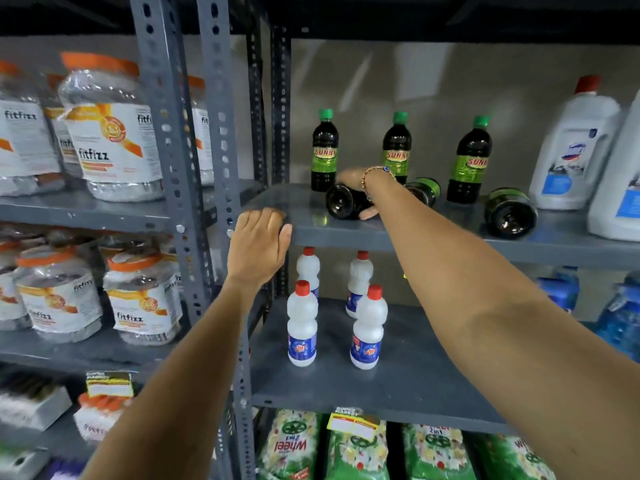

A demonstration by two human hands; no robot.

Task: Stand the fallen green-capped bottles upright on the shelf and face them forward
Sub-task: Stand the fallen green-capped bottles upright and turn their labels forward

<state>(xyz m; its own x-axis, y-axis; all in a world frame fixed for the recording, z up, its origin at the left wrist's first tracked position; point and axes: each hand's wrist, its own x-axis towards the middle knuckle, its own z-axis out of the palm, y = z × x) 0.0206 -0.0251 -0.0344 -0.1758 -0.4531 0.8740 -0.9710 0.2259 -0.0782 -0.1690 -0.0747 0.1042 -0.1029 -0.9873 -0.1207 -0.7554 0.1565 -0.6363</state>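
Three dark green-capped bottles stand upright at the back of the grey shelf (346, 233): left (324, 150), middle (397, 143) and right (469, 161), labels facing out. Three more lie on their sides, bases toward me. My right hand (356, 183) is wrapped over the leftmost fallen bottle (341, 201). A second fallen bottle (424, 190) lies behind my wrist, a third (509, 213) further right. My left hand (259, 244) rests flat on the shelf's front left corner, holding nothing.
Large white jugs (571, 147) stand at the shelf's right end. Small white red-capped bottles (302, 323) occupy the shelf below, green detergent bags (356, 448) under those. Grey perforated uprights (221, 133) separate the left rack of orange-lidded jars (110, 133).
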